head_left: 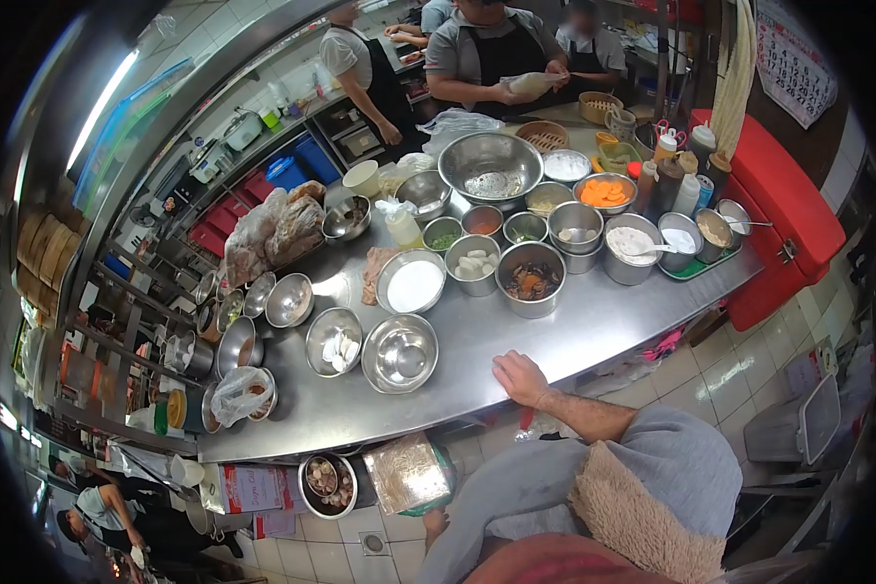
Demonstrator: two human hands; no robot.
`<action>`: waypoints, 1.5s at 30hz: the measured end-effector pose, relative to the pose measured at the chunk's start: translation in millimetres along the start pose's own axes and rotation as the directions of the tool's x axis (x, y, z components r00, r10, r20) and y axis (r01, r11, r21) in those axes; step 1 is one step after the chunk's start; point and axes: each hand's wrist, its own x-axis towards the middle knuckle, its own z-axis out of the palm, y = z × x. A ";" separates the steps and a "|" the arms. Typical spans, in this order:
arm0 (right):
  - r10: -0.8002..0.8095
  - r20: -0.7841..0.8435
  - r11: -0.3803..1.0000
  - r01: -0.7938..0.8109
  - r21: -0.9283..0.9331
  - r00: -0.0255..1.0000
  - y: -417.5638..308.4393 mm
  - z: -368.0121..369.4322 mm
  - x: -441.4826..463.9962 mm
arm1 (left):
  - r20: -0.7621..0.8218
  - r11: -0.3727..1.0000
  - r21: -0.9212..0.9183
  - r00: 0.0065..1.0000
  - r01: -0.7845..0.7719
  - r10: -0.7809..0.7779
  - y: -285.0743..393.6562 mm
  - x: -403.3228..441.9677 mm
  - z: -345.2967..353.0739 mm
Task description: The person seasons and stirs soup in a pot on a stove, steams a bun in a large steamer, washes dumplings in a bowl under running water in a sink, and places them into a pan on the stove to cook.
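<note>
My right hand (521, 378) rests on the near edge of the steel table (457, 384), fingers curled in, nothing showing in them. Low at my left side, my left hand (436, 523) is close to a foil-covered tray (409, 474) with a green edge; its fingers are mostly hidden, so I cannot tell whether it grips the tray. Nearest on the table are a shiny, seemingly empty steel bowl (400, 354), a bowl with white pieces (341, 350), a bowl of white powder (414, 285) and a pot of dark food (532, 282).
Sauce bottles (670, 175) and a red chest (784, 229) stand at the right. Wrapped plastic bags (277, 229) and more bowls (290, 300) line the left. Several people work beyond the table, one holding a pale bag (530, 86). A bucket (329, 485) sits below.
</note>
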 end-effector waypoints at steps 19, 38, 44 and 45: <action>0.012 0.001 1.000 -0.012 -0.024 1.000 -2.3 -0.4 -0.3 | 0.031 1.000 0.000 0.999 -0.024 0.024 -11.2 16.3 -7.1; 0.030 0.019 0.999 -0.030 -0.033 0.999 -1.9 -0.4 -0.7 | -0.016 0.994 0.100 0.999 -0.043 0.045 -1.6 -7.3 0.9; 0.011 0.010 1.000 -0.010 -0.021 1.000 -2.1 -0.8 -0.5 | 0.020 0.984 0.138 0.994 -0.110 0.108 -5.0 4.7 0.2; 0.009 0.009 1.000 -0.009 -0.022 1.000 -2.1 -0.8 -0.5 | 0.032 0.988 0.127 0.996 -0.091 0.087 -3.4 4.3 0.5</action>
